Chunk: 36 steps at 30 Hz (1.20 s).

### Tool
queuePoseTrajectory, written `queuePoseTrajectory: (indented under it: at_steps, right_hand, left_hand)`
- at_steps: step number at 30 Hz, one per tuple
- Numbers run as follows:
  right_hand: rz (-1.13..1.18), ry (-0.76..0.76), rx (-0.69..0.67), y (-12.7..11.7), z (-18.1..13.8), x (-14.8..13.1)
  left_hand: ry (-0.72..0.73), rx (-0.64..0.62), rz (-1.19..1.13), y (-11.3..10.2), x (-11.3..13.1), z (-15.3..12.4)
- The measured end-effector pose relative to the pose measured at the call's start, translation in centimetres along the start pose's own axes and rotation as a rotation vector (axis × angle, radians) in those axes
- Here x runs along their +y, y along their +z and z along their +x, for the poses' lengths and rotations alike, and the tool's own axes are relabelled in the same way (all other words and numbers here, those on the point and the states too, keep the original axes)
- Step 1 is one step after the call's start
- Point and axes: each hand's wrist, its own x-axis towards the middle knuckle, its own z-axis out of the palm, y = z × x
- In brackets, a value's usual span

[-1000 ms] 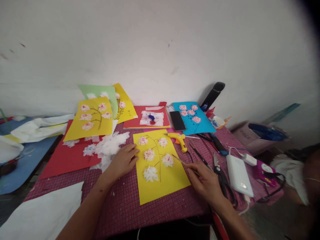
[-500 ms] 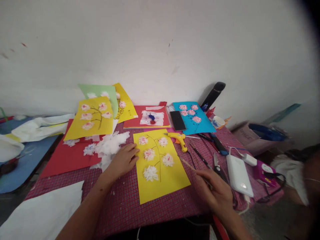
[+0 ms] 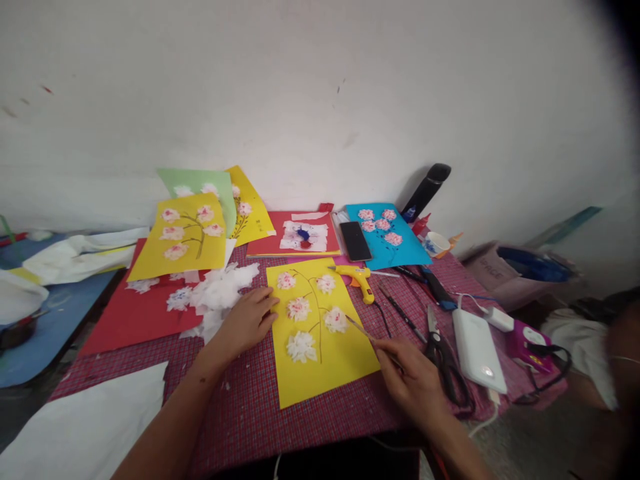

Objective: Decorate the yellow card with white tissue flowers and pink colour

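Observation:
A yellow sheet (image 3: pixel 330 380) lies in front of me, with a drawn brown branch and several tissue-paper flowers on it. Most of the flowers have pink-red touches; the lower-left flower (image 3: pixel 301 347) looks plain white. My right hand (image 3: pixel 413 380) pinches a thin paintbrush (image 3: pixel 361 328). The brush tip is at the right-hand flower (image 3: pixel 335 319); whether it touches the petals I cannot tell. My left hand (image 3: pixel 250 317) rests with fingers stretched out at the sheet's left edge, beside a pile of white tissue flowers (image 3: pixel 220 290).
A yellow glue gun (image 3: pixel 357 277) overlaps the sheet's top right corner. Scissors (image 3: pixel 445 363), a white power bank (image 3: pixel 479 350) and a phone (image 3: pixel 355 241) lie to the right. Finished-looking flower sheets (image 3: pixel 193 230) stand at the back left, and a red-and-blue stained tissue (image 3: pixel 315 233) lies at the back.
My right hand has moved left and slightly up, bringing the brush tip from the sheet's right edge to the right-hand flower. The scissors show more fully. My left hand has stayed put.

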Motion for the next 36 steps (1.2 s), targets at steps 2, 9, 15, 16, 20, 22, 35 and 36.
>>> queuePoseTrajectory:
  at_steps: [2,9,15,16,20,22,35,36]
  right_hand:
    - [0.005,-0.003,-0.005,0.3,-0.1,0.0]
    - [0.007,0.004,-0.034,-0.2,-0.8,0.1]
    - [-0.012,-0.003,-0.033,-0.4,-1.1,0.0]
    - [-0.01,-0.007,-0.033,-0.3,-1.2,0.1]
    - [-0.004,-0.016,-0.051,-0.6,-1.2,0.3]
    - [-0.021,-0.022,-0.036,-1.0,-0.4,0.4]
    - [-0.043,0.009,-0.072,7.4,20.1,2.7]
    - [-0.046,0.017,-0.072,8.5,21.2,3.0]
  left_hand:
    - [-0.003,-0.001,0.002,0.0,0.0,0.0]
    - [-0.002,-0.006,-0.004,0.0,0.0,0.0]
    - [-0.001,-0.027,-0.016,-0.1,0.0,0.0]
    - [-0.003,-0.026,-0.019,-0.1,0.0,0.0]
    - [-0.004,-0.015,-0.03,-0.2,0.1,0.0]
    - [-0.003,-0.012,-0.028,-0.1,0.1,0.0]
    - [-0.013,-0.007,-0.011,-0.2,0.0,-0.1]
    - [-0.014,-0.007,-0.011,-0.2,0.1,-0.1]
